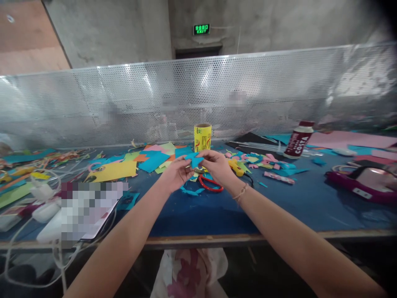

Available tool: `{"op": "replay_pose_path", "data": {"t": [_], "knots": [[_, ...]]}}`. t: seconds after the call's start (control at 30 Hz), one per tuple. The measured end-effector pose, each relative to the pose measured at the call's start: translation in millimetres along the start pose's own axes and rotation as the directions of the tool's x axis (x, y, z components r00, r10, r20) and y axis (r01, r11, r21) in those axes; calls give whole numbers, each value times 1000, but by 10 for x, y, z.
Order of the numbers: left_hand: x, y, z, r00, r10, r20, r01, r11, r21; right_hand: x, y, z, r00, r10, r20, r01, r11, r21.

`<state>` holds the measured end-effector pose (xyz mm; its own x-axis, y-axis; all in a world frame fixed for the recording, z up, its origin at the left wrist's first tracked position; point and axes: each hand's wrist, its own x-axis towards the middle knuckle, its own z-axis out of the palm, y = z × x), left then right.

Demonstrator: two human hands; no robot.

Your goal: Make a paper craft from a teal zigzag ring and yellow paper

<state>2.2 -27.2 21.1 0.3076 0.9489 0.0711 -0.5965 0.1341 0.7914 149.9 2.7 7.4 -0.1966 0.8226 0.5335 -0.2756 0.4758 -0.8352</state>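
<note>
Between both hands, above the blue table, is a small piece of blue paper. My left hand pinches its left side with the fingertips. On the other side, my right hand has thumb and forefinger closed on the paper. Below the hands lie red-handled scissors, their blades mostly hidden. Blue paper scraps rest beside them. A yellow tool, perhaps a glue gun, shows partly behind my right wrist. Just beyond the hands a yellow cardboard tube stands upright.
Coloured paper sheets and cuttings cover the back and left. A brown Costa bottle stands at right, near a purple case. A tablet-like device with white cables lies front left. A perforated metal screen borders the table's back.
</note>
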Motion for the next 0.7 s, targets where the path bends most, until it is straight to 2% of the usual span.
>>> {"op": "replay_pose_path", "data": {"t": [0.13, 0.5, 0.7], "knots": [[-9, -8, 10, 1000, 7, 13, -7, 1000, 3, -19, -17, 36, 1000, -6, -24, 7, 1000, 23], [20, -33, -11, 997, -71, -6, 71, 997, -32, -43, -71, 103, 995, 11, -95, -11, 1000, -5], [-1, -9, 26, 996, -65, -57, 65, 998, 4, -32, -49, 121, 996, 18, -90, -10, 996, 85]]}}
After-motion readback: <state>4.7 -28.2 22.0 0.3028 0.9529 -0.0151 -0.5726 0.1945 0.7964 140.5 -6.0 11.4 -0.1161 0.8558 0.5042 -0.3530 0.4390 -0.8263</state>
